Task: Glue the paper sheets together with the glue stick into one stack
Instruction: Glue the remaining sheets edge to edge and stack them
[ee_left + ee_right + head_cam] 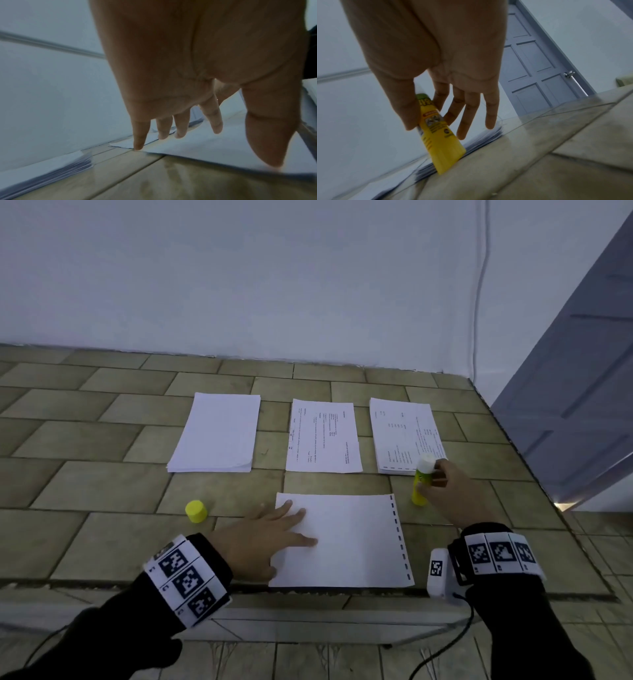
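A white sheet (pixel 356 539) with a dashed right margin lies at the table's front edge. My left hand (pixel 291 525) rests flat on its left part, fingers straight and spread (pixel 180 128). The yellow glue stick (pixel 421 482) stands upright on the table right of the sheet, white glue end up and uncapped. My right hand (pixel 442 484) pinches its barrel between thumb and index finger (pixel 428 119), while the other fingers stay straight. The stick's base (pixel 447 159) touches the tiles beside a printed stack (pixel 484 138). Its yellow cap (pixel 196 511) sits left of my left hand.
Three paper piles lie in a row farther back: a blank stack (pixel 219 433) on the left, a printed sheet (pixel 323 436) in the middle, a printed stack (pixel 400 433) on the right. A wall runs behind, and a grey door (pixel 575 392) stands to the right.
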Demonstrator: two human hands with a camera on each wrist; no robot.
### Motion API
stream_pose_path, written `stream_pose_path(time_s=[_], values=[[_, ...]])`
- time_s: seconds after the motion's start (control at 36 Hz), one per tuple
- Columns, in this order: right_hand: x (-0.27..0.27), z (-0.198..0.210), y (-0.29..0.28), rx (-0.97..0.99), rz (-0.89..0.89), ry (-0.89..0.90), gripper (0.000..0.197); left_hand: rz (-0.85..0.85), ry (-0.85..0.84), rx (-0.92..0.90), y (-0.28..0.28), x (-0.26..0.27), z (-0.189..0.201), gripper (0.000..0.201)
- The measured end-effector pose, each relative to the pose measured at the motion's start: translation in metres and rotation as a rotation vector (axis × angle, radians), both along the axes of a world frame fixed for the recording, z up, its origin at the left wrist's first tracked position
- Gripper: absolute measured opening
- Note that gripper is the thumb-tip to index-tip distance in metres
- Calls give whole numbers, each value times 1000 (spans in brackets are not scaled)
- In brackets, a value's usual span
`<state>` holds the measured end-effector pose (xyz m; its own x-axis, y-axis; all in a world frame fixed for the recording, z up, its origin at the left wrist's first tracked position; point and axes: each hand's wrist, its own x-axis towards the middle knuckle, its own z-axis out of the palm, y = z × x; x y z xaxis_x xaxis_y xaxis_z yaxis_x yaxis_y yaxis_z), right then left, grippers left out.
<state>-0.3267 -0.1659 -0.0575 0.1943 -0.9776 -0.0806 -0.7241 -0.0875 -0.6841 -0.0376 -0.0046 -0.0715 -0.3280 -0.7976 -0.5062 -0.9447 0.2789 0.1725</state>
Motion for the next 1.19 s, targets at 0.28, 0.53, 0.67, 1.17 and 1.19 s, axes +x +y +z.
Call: stream_pose_path(time_s=[0.28,0.53,0.67,1.17,1.19], values=[[34,14,26,-54,257,-120,30,407,169,-206,21,-8,-21,125],[88,13,42,-90,356,-221,37,464,67,-459,12,-8,-50,113],[117,11,42,-61,362,-281,36,474,94,-499,12,-4,-65,107],[168,-7,55,-155,552,57,23,459,53,-612,11,-2,-80,94],[166,-6,55,-157,545,61,22,458,56,-611,11,-2,-81,95]])
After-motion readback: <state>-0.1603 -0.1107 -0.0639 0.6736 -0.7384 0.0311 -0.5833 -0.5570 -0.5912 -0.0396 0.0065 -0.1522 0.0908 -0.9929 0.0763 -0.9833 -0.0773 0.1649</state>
